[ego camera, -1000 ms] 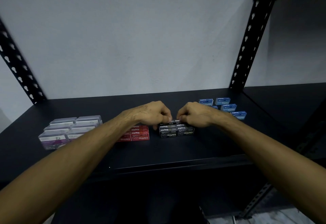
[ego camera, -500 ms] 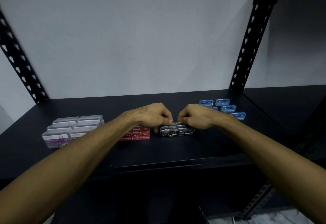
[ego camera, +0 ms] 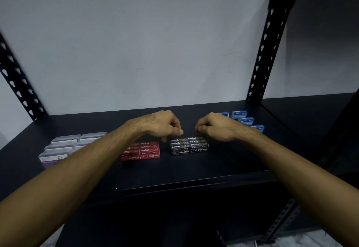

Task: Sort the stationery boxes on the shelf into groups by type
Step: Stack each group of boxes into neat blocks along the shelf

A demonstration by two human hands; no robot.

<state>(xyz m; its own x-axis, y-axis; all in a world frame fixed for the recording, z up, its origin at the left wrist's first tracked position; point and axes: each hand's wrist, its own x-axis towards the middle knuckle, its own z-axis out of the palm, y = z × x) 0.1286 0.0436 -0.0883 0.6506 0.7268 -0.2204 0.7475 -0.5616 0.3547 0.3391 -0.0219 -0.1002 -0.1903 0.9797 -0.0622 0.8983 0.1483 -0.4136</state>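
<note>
Head view shows left hand (ego camera: 161, 124) and right hand (ego camera: 215, 128) curled, holding nothing, above the black boxes (ego camera: 189, 146); next, probably squaring the blue boxes (ego camera: 245, 120).

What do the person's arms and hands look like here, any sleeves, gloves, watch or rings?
Both arms are bare along the whole visible length: no sleeve shows on either forearm. The left hand and right hand are ungloved. No watch, band or bracelet at either wrist, and no ring shows on the visible fingers. No markings or tape. Lighting is dim, so finer detail cannot be made out.
</note>
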